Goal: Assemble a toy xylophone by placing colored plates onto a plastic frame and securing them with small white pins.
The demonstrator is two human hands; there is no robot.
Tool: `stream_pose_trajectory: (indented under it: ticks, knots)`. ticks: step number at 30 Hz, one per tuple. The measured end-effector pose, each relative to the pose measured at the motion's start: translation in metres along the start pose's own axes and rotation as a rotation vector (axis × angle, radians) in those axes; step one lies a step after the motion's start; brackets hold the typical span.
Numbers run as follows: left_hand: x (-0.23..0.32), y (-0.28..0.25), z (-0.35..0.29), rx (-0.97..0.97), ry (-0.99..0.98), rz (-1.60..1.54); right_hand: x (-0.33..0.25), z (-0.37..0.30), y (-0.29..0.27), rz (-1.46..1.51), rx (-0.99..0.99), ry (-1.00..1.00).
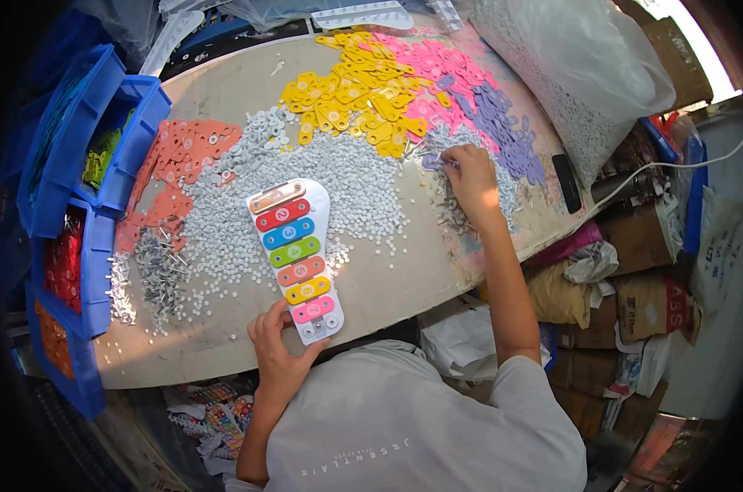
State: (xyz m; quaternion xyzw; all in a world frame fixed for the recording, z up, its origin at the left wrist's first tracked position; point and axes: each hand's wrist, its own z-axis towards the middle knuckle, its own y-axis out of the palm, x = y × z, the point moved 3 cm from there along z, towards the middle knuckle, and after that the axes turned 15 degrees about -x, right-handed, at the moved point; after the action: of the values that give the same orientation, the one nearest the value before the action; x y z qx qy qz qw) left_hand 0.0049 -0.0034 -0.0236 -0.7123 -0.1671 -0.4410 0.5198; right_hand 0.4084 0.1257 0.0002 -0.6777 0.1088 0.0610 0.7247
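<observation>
A white toy xylophone lies on the table before me, wide end away. Its coloured bars run from tan through red, blue, green, orange and yellow to pink, each fixed by a screw at either end; the narrow near end shows bare white with no bar. My left hand grips that near end, fingers along the left edge and thumb at the bottom. Over a heap of small metal screws at the right, my right hand is closed in a pinch. Purple shows by its fingertips, but what they hold is unclear.
Small white round pieces spread across the middle. Yellow bars, pink bars, purple bars and orange bars lie heaped around them. Blue bins line the left edge; a large plastic sack leans at the right.
</observation>
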Motion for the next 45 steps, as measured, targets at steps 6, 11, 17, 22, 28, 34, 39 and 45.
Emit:
stream_pose_trajectory:
  ticks: [6, 11, 17, 22, 28, 34, 39, 45]
  knots:
    - [0.0, 0.001, 0.0, 0.011, 0.014, 0.013, 0.012, 0.009, 0.001, 0.042, -0.098, 0.015]
    - [0.001, 0.001, 0.0, 0.021, 0.023, 0.028, 0.019, 0.015, -0.006, 0.024, -0.179, 0.013]
    - [0.001, 0.001, -0.001, 0.021, 0.029, 0.031, 0.025, 0.01, -0.007, 0.013, -0.214, -0.001]
    - [0.001, 0.0, -0.002, 0.022, 0.031, 0.048, 0.018, -0.006, -0.018, 0.127, 0.067, -0.066]
    - [0.007, -0.007, 0.001, 0.0, 0.002, 0.023, -0.073, -0.05, -0.05, 0.576, -0.154, -0.053]
    - [-0.005, -0.001, -0.001, 0.098, -0.069, -0.131, -0.187, -0.104, -0.023, 0.884, -0.691, -0.315]
    - [0.007, -0.009, 0.002, 0.099, -0.041, -0.067, -0.206, -0.113, -0.006, 0.874, -0.749, -0.308]
    - [0.009, -0.004, 0.004, 0.082, -0.045, -0.079, -0.206, -0.118, 0.004, 0.758, -0.634, -0.283]
